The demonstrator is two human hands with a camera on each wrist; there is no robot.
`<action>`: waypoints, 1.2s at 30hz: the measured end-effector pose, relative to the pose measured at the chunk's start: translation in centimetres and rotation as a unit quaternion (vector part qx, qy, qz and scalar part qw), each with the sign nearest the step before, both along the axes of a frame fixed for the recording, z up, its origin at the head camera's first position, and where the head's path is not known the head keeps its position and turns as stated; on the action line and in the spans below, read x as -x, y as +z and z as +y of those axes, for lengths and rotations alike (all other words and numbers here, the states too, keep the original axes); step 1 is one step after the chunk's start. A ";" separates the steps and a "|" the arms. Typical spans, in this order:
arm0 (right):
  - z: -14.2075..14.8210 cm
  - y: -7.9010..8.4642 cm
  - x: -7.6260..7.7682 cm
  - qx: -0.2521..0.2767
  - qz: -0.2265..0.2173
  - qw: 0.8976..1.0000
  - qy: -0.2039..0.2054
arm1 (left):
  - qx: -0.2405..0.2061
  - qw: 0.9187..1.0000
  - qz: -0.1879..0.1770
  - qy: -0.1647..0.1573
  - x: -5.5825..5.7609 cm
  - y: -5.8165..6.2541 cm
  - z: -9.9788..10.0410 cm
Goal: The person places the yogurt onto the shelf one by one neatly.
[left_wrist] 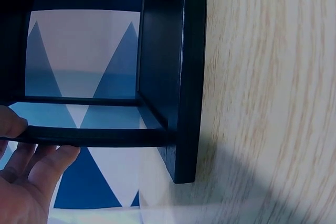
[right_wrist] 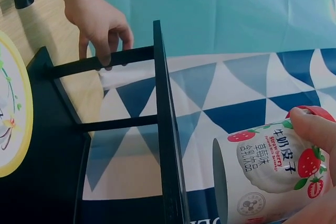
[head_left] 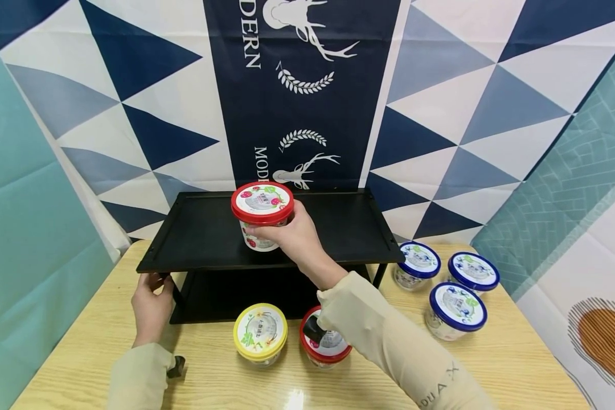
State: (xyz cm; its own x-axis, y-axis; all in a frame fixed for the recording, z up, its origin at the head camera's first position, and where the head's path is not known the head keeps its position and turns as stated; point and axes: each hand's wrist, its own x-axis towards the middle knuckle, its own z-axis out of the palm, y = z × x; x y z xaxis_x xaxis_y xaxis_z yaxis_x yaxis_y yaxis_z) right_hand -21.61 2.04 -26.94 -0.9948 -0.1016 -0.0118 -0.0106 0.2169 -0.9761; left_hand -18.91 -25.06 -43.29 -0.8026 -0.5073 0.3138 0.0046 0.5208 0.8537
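My right hand (head_left: 299,236) grips a strawberry milk tub (head_left: 262,216) with a red lid, held at the top tier of a black two-tier shelf (head_left: 200,233). In the right wrist view a gap shows between the tub's base (right_wrist: 220,182) and the shelf board (right_wrist: 169,129), so the tub looks raised. My left hand (head_left: 151,304) holds the shelf's front left leg (left_wrist: 100,137), thumb on one side and fingers on the other. Before the shelf stand a yellow-lidded tub (head_left: 260,333) and another red-lidded tub (head_left: 324,347), the latter partly hidden by my right sleeve.
Three blue-lidded tubs (head_left: 458,306) stand together at the right of the wooden table (head_left: 210,376). A patterned cloth (head_left: 174,114) hangs right behind the shelf. The lower tier (head_left: 215,299) sits under the top board, mostly in shadow.
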 end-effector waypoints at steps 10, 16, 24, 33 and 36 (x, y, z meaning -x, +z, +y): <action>-1.2 -0.4 0.1 -0.005 0.017 1.000 0.002 | 0.000 1.000 -0.007 -0.002 -0.3 -0.2 -0.2; -2.1 -0.7 0.0 -0.009 0.023 1.000 0.005 | -0.002 1.000 -0.011 -0.001 -0.4 -0.2 -0.3; -3.1 -1.1 0.4 -0.014 0.024 1.000 -0.005 | -0.007 1.000 -0.003 -0.008 -0.2 0.0 -0.2; -4.0 -1.3 0.4 -0.008 0.021 1.000 -0.005 | 0.001 1.000 -0.008 -0.015 -0.2 0.2 -0.2; -4.3 -1.4 0.4 -0.006 0.020 1.000 -0.006 | 0.007 1.000 -0.012 -0.016 -0.2 0.2 -0.3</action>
